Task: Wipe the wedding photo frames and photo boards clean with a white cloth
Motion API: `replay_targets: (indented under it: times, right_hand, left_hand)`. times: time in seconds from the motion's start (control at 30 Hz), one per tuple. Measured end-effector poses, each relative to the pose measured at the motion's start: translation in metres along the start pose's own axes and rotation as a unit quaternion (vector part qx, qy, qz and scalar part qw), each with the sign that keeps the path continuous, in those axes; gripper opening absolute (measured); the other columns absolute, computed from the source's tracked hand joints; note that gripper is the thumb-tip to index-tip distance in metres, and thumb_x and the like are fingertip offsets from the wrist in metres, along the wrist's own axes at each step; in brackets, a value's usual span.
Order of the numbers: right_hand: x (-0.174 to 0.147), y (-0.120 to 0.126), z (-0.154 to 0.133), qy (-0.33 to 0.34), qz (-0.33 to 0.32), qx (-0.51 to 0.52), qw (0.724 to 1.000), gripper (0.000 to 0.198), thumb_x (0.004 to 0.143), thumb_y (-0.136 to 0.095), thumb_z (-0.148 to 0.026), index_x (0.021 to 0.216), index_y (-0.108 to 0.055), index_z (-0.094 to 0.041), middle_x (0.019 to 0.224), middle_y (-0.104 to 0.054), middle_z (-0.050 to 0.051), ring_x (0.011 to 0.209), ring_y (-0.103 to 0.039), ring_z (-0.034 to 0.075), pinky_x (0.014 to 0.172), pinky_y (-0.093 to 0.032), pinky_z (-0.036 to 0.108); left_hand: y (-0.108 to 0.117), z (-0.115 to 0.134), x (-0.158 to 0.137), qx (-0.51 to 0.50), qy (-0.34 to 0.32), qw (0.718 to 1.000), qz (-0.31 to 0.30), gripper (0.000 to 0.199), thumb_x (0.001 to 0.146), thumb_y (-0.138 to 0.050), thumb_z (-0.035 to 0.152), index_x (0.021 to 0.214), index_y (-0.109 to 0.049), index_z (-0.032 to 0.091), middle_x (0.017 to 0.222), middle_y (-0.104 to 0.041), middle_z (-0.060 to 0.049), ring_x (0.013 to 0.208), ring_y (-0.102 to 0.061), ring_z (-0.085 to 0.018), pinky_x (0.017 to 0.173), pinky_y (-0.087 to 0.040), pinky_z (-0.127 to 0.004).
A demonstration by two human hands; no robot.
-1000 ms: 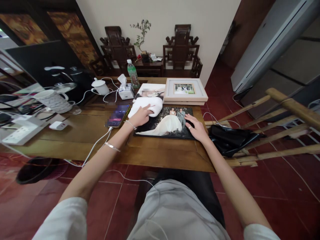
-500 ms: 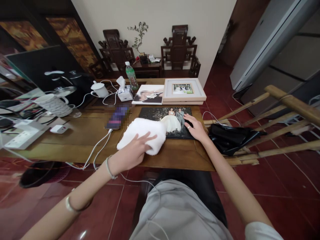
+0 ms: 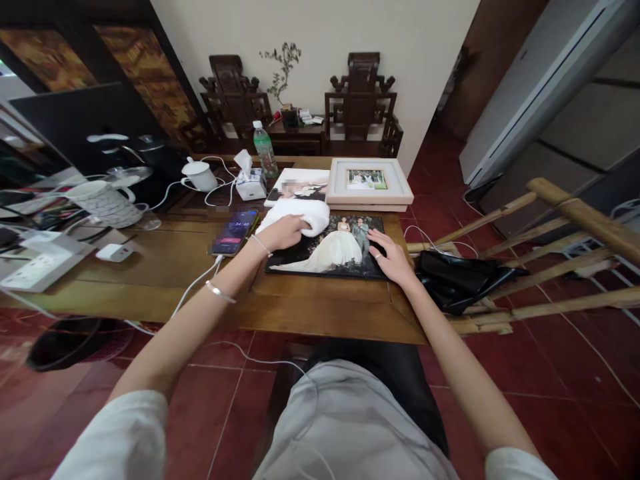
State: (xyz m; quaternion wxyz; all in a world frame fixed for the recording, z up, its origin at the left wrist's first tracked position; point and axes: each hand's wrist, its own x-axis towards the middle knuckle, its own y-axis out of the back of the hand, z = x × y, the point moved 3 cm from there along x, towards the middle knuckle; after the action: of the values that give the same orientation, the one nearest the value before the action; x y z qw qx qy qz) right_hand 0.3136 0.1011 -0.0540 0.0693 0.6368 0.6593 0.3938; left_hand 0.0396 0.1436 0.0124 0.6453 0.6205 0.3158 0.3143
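A dark wedding photo panel (image 3: 327, 257) lies flat on the wooden table, showing a couple in a white gown and a grey suit. My left hand (image 3: 284, 233) is closed on a fluffy white cloth (image 3: 314, 215), which rests over the panel's far left part and hides that corner. Over the panel's right edge lies my right hand (image 3: 390, 257), its fingers spread and a ring on one of them. Left of the panel, by my left wrist, is a phone (image 3: 235, 232) with a white cable plugged in.
Behind the panel are a white-framed photo (image 3: 370, 183) and another photo print (image 3: 295, 185). A tissue box (image 3: 251, 185), a green-labelled bottle (image 3: 265, 150), a lidded cup (image 3: 199, 175), a patterned mug (image 3: 105, 203) and a power strip (image 3: 43, 267) stand leftward. A bamboo rack (image 3: 575, 207) is on the right.
My left hand has moved the white cloth away from me, from the panel's near left corner to its far edge, uncovering the gown's train. My right hand stays in place.
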Motion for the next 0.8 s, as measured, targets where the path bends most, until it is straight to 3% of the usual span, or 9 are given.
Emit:
replay_targets:
  times: [0.13, 0.23, 0.37, 0.57, 0.67, 0.8]
  right_hand:
    - [0.000, 0.000, 0.000, 0.002, 0.000, 0.003, 1.000, 0.033, 0.087, -0.053, -0.025, 0.117, -0.068, -0.024, 0.134, -0.060, 0.007, 0.132, -0.048, 0.025, 0.115, -0.032, 0.050]
    - [0.000, 0.000, 0.000, 0.000, -0.001, 0.006, 1.000, 0.033, 0.087, -0.054, -0.025, 0.117, -0.068, -0.026, 0.134, -0.060, 0.006, 0.133, -0.048, 0.025, 0.115, -0.032, 0.051]
    - [0.000, -0.001, -0.001, -0.001, -0.002, -0.001, 1.000, 0.034, 0.087, -0.053, -0.024, 0.118, -0.067, -0.023, 0.135, -0.059, 0.008, 0.133, -0.048, 0.025, 0.115, -0.032, 0.051]
    - [0.001, -0.002, 0.001, 0.007, 0.004, 0.004, 1.000, 0.033, 0.086, -0.054, -0.023, 0.117, -0.068, -0.025, 0.134, -0.060, 0.006, 0.132, -0.049, 0.025, 0.115, -0.032, 0.051]
    - [0.001, -0.002, 0.002, 0.009, 0.003, 0.000, 1.000, 0.033, 0.087, -0.054, -0.024, 0.117, -0.068, -0.023, 0.134, -0.060, 0.008, 0.132, -0.049, 0.025, 0.114, -0.033, 0.051]
    - [0.001, -0.001, 0.002, 0.011, 0.001, -0.008, 1.000, 0.034, 0.087, -0.053, -0.024, 0.117, -0.067, -0.023, 0.134, -0.060, 0.008, 0.132, -0.048, 0.025, 0.114, -0.033, 0.051]
  left_hand:
    - [0.004, -0.012, 0.017, 0.012, 0.033, 0.999, 0.002, 0.054, 0.071, -0.039, 0.004, 0.113, -0.069, 0.014, 0.120, -0.068, -0.008, 0.115, -0.061, -0.022, 0.102, -0.043, -0.029]
    - [0.005, 0.000, 0.010, 0.018, 0.030, 0.999, -0.008, 0.052, 0.071, -0.039, 0.003, 0.111, -0.071, 0.015, 0.118, -0.069, -0.008, 0.113, -0.062, -0.022, 0.101, -0.044, -0.028]
    - [0.005, 0.043, -0.031, 0.012, -0.013, 0.999, -0.027, 0.048, 0.071, -0.041, 0.001, 0.103, -0.073, 0.016, 0.114, -0.071, -0.008, 0.117, -0.060, -0.023, 0.102, -0.044, -0.031]
    - [0.002, 0.112, -0.097, -0.002, -0.095, 0.994, -0.056, 0.043, 0.072, -0.041, -0.001, 0.098, -0.071, 0.017, 0.147, -0.046, -0.006, 0.136, -0.041, -0.029, 0.106, -0.039, -0.047]
    - [0.001, 0.115, -0.090, 0.000, -0.096, 0.994, -0.053, 0.043, 0.074, -0.040, -0.001, 0.101, -0.069, 0.016, 0.149, -0.043, -0.007, 0.139, -0.035, -0.030, 0.107, -0.038, -0.050]
    - [0.000, 0.098, -0.045, -0.001, -0.072, 0.997, -0.033, 0.044, 0.078, -0.039, 0.001, 0.107, -0.068, 0.015, 0.146, -0.046, -0.011, 0.133, -0.044, -0.030, 0.104, -0.041, -0.050]
